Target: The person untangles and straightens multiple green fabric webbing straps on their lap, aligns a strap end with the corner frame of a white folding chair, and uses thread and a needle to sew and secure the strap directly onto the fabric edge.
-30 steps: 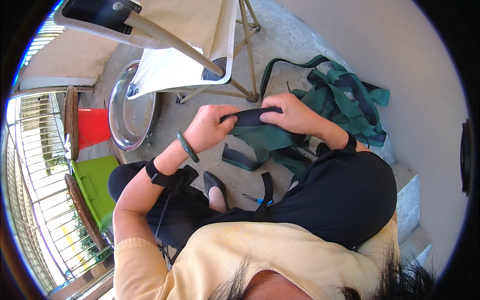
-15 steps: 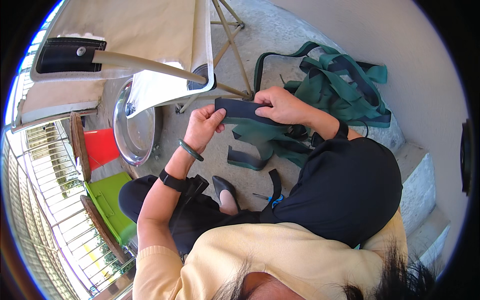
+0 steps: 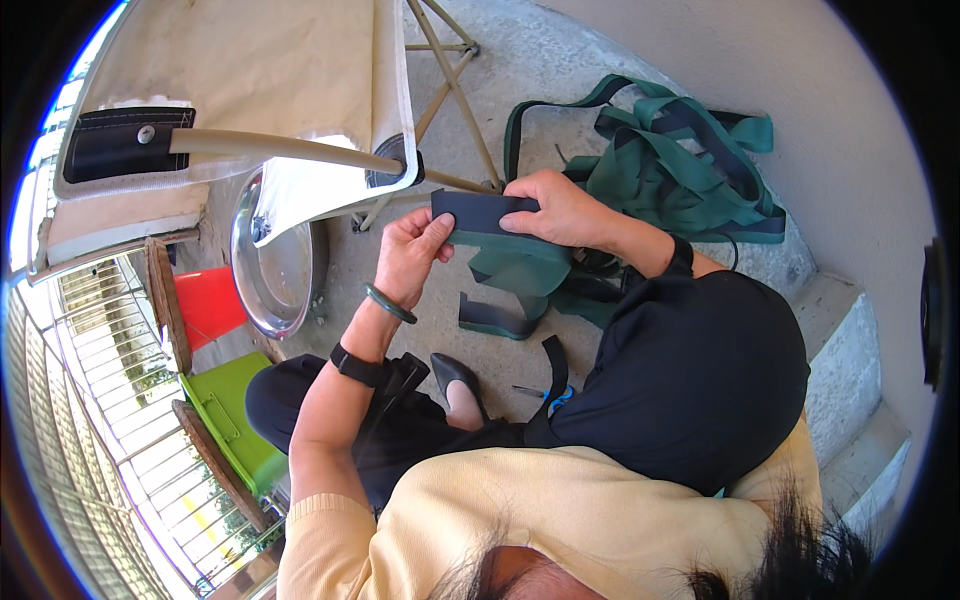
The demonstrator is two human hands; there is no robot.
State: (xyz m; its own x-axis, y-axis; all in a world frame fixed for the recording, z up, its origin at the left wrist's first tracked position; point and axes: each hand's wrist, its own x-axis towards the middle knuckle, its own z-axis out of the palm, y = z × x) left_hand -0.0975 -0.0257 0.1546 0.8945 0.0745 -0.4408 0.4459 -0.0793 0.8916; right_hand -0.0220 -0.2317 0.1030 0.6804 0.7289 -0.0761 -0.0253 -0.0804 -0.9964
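Note:
Stretched level between my hands is the end of a fabric strip (image 3: 475, 213), black along the upper part and dark green along the lower. My left hand (image 3: 412, 250) pinches its left end, thumb on top. A short way to the right, my right hand (image 3: 555, 210) grips the same strip, thumb pressed on its black side. Below, more of the strip hangs in folds. To the right a loose heap of green and black strip (image 3: 670, 170) lies on the floor. Blue-handled scissors (image 3: 560, 398) lie near my lap, beside a short black strap (image 3: 555, 365).
At upper left stands a folding seat with cream fabric (image 3: 250, 70) and tan legs. Under it rests a round metal basin (image 3: 270, 270). A red object (image 3: 212, 305) and a green one (image 3: 232, 410) stand left, near a railing. A wall and steps (image 3: 850, 370) are on the right.
Both hands keep the same grip on the strip, with almost no movement. The whole view has shifted slightly.

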